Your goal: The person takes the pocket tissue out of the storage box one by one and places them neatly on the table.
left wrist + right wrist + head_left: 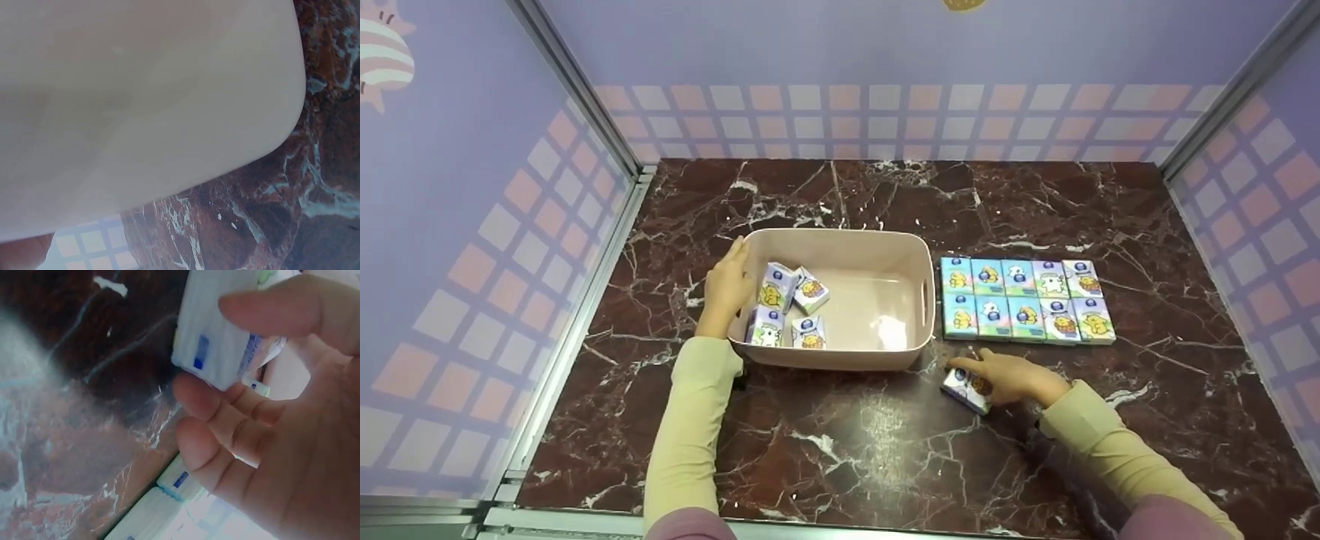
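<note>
In the head view my left hand [727, 289] rests along the left end of a beige plastic bin [840, 360], its fingers extended by the rim. The bin's pale outer wall [169, 112] fills most of the left wrist view. Several small tissue packs [808, 291] with cartoon prints lie in the left part of the bin. To the right of the bin, my right hand [1009, 379] pinches one tissue pack [966, 388] between thumb and fingers. The right wrist view shows that pack's white end [216, 349] under the thumb.
Beyond my right hand, several tissue packs [1027, 300] lie side by side in two rows, right of the bin. Everything stands on a dark red marbled tabletop [855, 450]. Purple checked panels [885, 112] wall in the back and both sides.
</note>
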A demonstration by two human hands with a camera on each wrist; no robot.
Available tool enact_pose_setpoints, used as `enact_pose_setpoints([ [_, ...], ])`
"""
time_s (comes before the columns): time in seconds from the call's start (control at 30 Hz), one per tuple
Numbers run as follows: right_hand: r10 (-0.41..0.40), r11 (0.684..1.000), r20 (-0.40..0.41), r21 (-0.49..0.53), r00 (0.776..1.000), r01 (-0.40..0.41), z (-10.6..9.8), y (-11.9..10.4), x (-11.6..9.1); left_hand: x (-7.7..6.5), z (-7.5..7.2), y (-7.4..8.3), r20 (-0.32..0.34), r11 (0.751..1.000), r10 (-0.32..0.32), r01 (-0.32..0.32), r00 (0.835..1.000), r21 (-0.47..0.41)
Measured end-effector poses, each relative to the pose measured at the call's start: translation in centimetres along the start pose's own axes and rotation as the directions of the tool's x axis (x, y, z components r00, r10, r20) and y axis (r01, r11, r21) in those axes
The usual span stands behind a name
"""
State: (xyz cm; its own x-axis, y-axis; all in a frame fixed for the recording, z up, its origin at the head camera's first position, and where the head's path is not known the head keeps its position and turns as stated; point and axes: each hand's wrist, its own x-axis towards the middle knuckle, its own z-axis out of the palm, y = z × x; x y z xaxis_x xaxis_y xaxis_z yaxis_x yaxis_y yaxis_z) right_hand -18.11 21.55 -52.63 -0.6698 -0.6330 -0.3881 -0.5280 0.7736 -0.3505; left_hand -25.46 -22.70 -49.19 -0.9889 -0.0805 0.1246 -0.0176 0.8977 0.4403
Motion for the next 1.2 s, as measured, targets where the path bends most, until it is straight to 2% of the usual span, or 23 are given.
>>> enact_pose_setpoints([
  [0.07, 0.026, 0.999, -0.005, 0.023, 1.000, -0.026, -0.1, 0.2, 0.1, 0.0, 0.0, 0.0, -0.002, 1.000, -0.004, 0.004, 1.000, -0.005],
  [0.33, 0.048, 0.996, -0.080, 0.074, 0.996, -0.043, -0.4, 1.0, 0.5, 0.0, 0.0, -0.1, -0.009, 1.000, -0.018, 0.018, 1.000, -0.017],
  [0.9, 0.112, 0.976, -0.205, 0.206, 0.972, -0.070, 0.5, 1.8, 1.5, 0.0, 0.0, -0.1, -0.013, 1.000, -0.005, 0.005, 1.000, -0.015],
  [1.2, 0.105, 0.979, -0.220, 0.193, 0.970, -0.062, 0.5, 1.6, 1.7, 0.0, 0.0, 0.0, 0.008, 1.000, -0.014, 0.014, 1.000, -0.006],
])
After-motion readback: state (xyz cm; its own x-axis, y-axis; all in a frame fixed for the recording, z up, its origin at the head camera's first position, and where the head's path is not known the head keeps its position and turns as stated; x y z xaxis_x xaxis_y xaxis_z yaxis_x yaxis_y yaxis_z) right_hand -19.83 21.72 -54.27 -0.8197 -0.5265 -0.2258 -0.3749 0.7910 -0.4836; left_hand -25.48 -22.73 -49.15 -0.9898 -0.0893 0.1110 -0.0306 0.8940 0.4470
